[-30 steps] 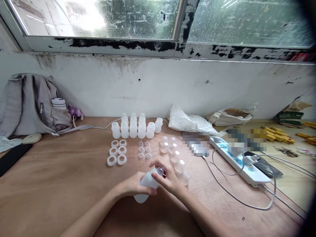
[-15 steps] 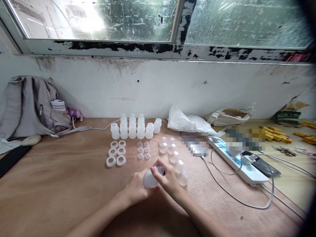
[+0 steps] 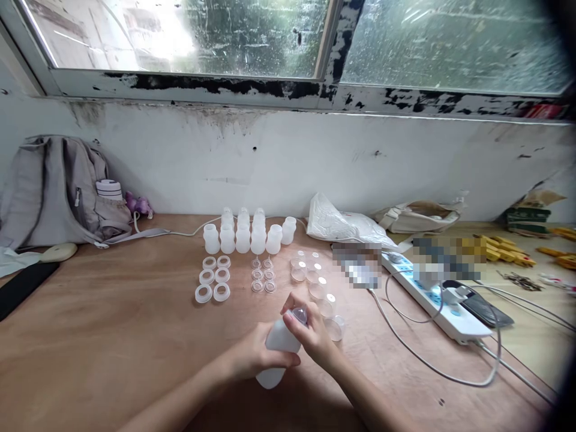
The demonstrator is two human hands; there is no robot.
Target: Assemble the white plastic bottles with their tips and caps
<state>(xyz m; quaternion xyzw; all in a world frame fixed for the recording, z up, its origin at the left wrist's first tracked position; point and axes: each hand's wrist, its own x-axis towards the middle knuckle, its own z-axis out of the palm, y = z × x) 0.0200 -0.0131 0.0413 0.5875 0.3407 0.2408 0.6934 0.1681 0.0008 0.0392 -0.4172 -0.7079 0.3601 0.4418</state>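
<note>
A frosted white baby bottle (image 3: 281,337) is held tilted above the front middle of the table, its top toward the upper right. My left hand (image 3: 252,355) wraps round its body, and the rounded base sticks out below the fingers. At the upper end, my right hand (image 3: 312,336) grips a clear domed cap (image 3: 300,314) with thumb and fingers. Beyond the hands lie several collar rings (image 3: 206,276), several clear nipples (image 3: 257,275) and several transparent caps (image 3: 317,291), laid out in groups. The lowest caps are just beside my right hand.
Several more bottles (image 3: 243,239) stand upright behind the loose parts. A power strip (image 3: 459,323) with cables lies to the right, near a white plastic bag (image 3: 330,217). A grey backpack (image 3: 58,192) leans on the wall at the left. Yellow tools (image 3: 506,251) lie at far right.
Both hands have moved slightly down and right with the bottle. The bottle has turned more upright, and its base now shows below my left hand. The cap shows more clearly in my right fingers.
</note>
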